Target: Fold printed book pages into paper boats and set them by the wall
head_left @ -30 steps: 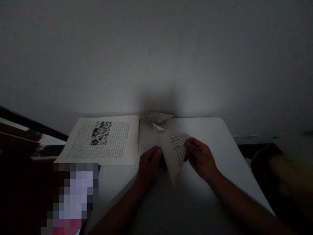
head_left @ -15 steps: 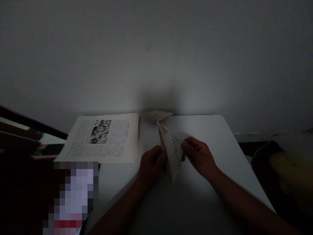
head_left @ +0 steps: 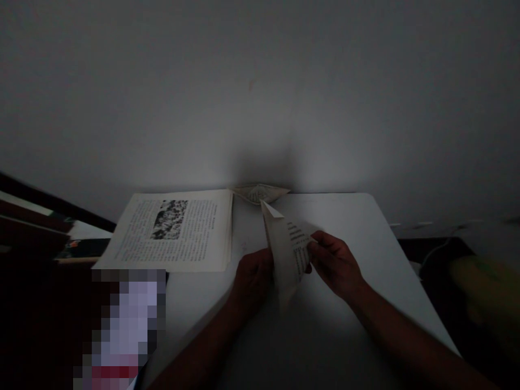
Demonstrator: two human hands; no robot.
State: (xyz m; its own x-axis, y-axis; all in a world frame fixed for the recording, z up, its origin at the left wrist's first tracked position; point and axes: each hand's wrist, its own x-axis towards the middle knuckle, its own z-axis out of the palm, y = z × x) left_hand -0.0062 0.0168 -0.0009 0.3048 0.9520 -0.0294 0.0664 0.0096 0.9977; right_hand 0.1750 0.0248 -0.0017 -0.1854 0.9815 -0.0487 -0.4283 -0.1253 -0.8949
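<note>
In dim light both my hands hold a folded printed page point(head_left: 286, 250) upright over the white table point(head_left: 365, 260). My left hand point(head_left: 252, 280) grips its left side, fingers closed against the paper. My right hand point(head_left: 333, 264) pinches its right edge. The paper's pointed tip stands up toward the wall. Behind it, a finished folded paper boat point(head_left: 260, 192) rests at the table's far edge.
A printed sheet or open book point(head_left: 179, 230) with a photo lies on the table's left half. Dark books or shelves point(head_left: 32, 227) sit at the far left. A grey wall point(head_left: 260, 97) rises right behind the table. A dark, unclear object lies at the right.
The folded page has been turned slightly and pressed narrower between my hands; my left hand has slid in closer behind it. The view has shifted a little.
</note>
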